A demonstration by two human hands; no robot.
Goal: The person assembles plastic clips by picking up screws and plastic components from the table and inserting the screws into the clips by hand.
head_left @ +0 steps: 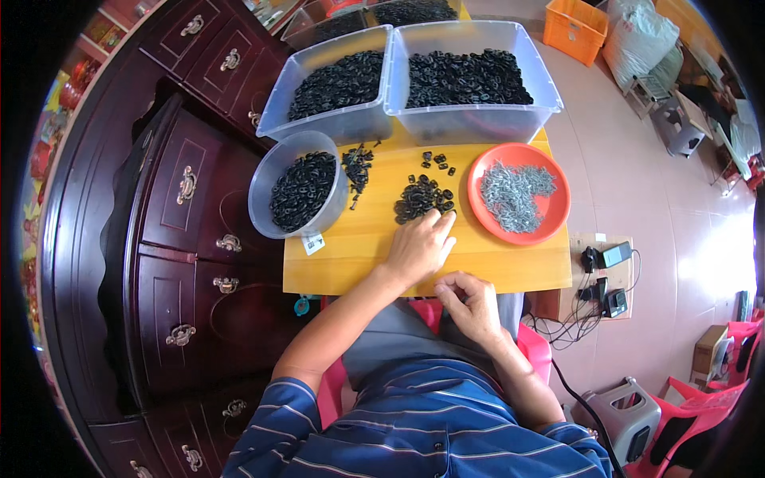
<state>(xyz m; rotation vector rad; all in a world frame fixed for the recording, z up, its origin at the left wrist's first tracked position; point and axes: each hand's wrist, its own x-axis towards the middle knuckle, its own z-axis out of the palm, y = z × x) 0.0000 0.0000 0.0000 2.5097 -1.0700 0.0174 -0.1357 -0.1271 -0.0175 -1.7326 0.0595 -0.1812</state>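
Note:
My left hand [421, 248] reaches over the wooden table, fingers stretched toward the near edge of a small pile of black oval plastic parts [417, 196]. Its fingertips touch the lower right of the pile. Just off the table's front edge is my right hand [473, 306], its fingers curled in and the thumb close to them; whether a small piece sits between them I cannot make out. To the right of the pile lies a red-orange plate [483, 217] that carries a heap of small silvery metal pieces [516, 196].
A clear round tub [263, 194] of black parts stands at the left, beside scattered black pieces [357, 169]. Two clear bins [472, 119] of black parts line the table's [358, 267] far side. Dark drawers [187, 187] border the left; cabled devices [610, 279] lie at the right.

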